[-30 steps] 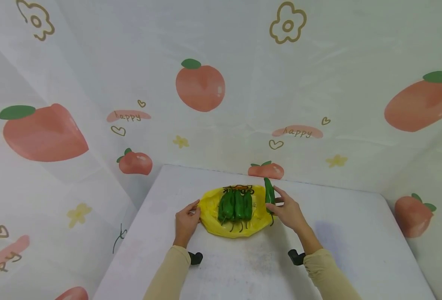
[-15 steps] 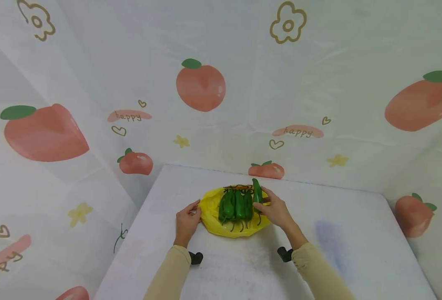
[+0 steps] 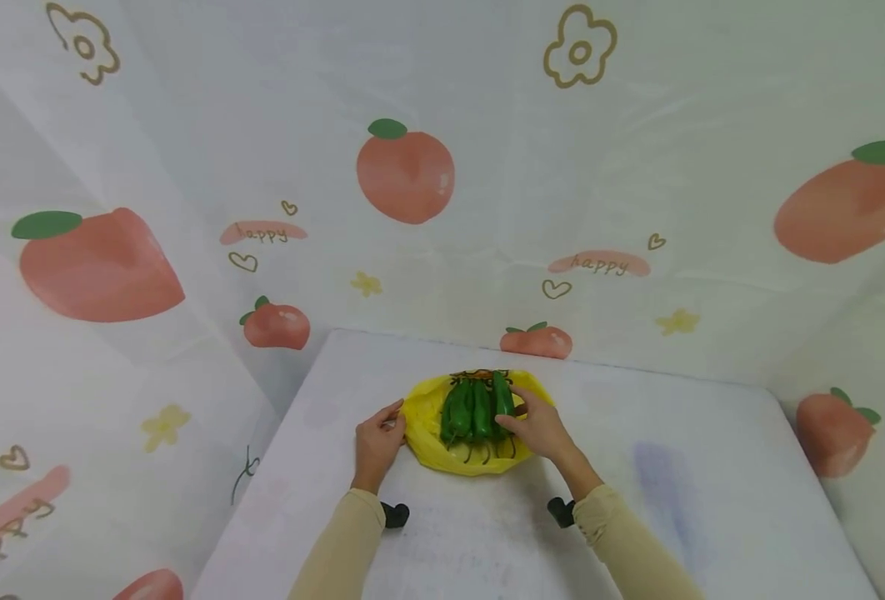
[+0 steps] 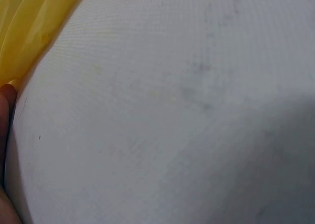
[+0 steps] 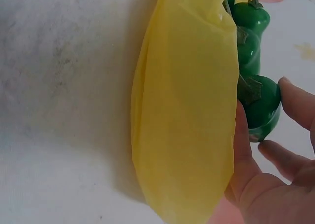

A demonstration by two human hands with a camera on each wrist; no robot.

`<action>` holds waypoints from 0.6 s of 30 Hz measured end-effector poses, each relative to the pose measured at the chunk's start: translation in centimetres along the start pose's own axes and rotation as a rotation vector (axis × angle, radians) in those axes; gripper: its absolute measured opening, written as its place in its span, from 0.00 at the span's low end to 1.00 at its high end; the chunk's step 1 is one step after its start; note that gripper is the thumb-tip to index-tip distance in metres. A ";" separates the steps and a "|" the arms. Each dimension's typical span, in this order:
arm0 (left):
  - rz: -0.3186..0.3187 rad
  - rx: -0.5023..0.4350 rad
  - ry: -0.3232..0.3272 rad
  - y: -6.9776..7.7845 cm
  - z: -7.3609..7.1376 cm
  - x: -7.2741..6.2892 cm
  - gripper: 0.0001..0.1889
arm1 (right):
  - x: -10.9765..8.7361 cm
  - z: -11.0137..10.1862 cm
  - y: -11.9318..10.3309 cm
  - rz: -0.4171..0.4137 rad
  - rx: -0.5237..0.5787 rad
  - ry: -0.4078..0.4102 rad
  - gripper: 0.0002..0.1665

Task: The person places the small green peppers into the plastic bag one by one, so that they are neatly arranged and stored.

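Observation:
A yellow plastic bag [image 3: 442, 461] lies spread open on the table, with several green peppers [image 3: 461, 408] side by side in it, stems toward me. At the bag's left rim my left hand [image 3: 377, 446] pinches the plastic; a fingertip [image 4: 7, 93] shows against the bag [image 4: 34, 22] in the left wrist view. My right hand [image 3: 543, 427] reaches over the right rim and holds another green pepper [image 3: 502, 397] between thumb and fingers, at the right end of the row. In the right wrist view that pepper [image 5: 266, 102] sits just past the bag's edge, close by the others.
The white table [image 3: 712, 483] runs out on both sides of the bag. A white backdrop [image 3: 480, 275] printed with peaches stands behind it and at the sides. Dark pieces of the wrist cameras [image 3: 561, 512] show below the hands.
My right hand has moved left from the bag's right edge, bringing the pepper in and lower beside the row. The left hand has stayed on the left rim.

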State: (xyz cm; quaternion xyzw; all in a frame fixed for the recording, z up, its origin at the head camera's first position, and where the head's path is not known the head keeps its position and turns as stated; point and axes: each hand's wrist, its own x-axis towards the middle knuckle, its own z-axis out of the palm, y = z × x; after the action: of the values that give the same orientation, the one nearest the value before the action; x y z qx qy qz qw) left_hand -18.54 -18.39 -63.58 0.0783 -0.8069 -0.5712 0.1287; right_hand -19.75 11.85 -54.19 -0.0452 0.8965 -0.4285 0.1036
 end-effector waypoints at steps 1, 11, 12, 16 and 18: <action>0.002 0.004 0.001 0.0 0.0 0.1 0.16 | 0.0 0.0 0.0 -0.006 0.001 -0.001 0.40; 0.009 0.008 0.006 -0.2 0.0 0.2 0.16 | 0.6 0.8 -0.5 0.022 -0.024 0.021 0.37; 0.005 0.010 0.003 -0.2 0.0 0.2 0.16 | 0.6 0.9 -0.5 0.035 -0.018 0.024 0.37; 0.003 0.015 -0.002 -0.3 0.1 0.2 0.15 | 0.7 1.0 -0.9 0.068 -0.021 0.032 0.36; 0.004 0.020 -0.002 -0.3 0.1 0.2 0.15 | 0.8 1.0 -1.0 0.077 -0.030 0.038 0.35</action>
State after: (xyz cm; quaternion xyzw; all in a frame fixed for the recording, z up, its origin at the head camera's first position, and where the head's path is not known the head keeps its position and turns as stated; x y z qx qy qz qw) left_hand -18.74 -18.45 -63.88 0.0777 -0.8129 -0.5628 0.1282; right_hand -20.29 10.33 -54.14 -0.0042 0.9057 -0.4114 0.1025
